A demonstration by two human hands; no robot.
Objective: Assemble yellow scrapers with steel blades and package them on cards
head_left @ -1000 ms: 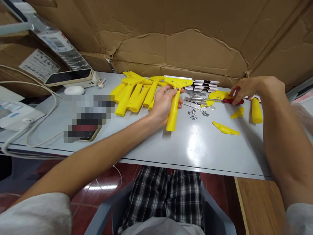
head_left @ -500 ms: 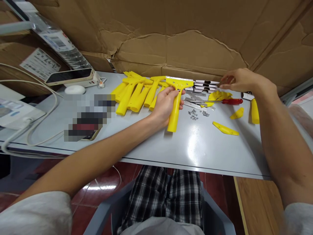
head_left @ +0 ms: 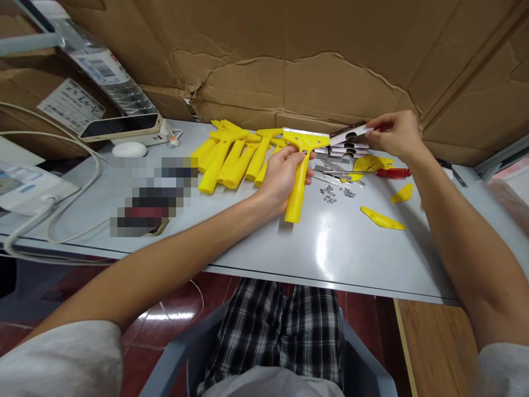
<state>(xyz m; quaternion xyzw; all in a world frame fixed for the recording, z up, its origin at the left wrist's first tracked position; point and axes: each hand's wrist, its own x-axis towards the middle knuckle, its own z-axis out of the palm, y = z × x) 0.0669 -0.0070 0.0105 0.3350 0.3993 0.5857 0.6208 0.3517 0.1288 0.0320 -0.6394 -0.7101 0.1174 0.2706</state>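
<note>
My left hand [head_left: 278, 177] is closed around the handle of a yellow scraper [head_left: 295, 196], whose wide head points away from me with a metal blade edge along its top. At the back right, my right hand [head_left: 395, 135] pinches the end of a white blade sleeve [head_left: 350, 133] with dark markings. Its other end slants down just behind the scraper head. More sleeves [head_left: 350, 150] lie stacked below it. In front of them are thin metal strips [head_left: 326, 177], small screws [head_left: 329, 194] and a red-handled screwdriver [head_left: 394, 173].
Several yellow scrapers [head_left: 225, 160] are piled left of my left hand. Loose yellow plates [head_left: 382, 218] lie at the right, others [head_left: 372, 162] behind the screwdriver. A phone [head_left: 119, 127], a white mouse-shaped case [head_left: 129, 149] and cables occupy the left. Cardboard [head_left: 309, 82] walls the back.
My right hand has moved slightly left onto the stack and taken hold of the top sleeve, whose right end is now raised. My left hand keeps the scraper in nearly the same place.
</note>
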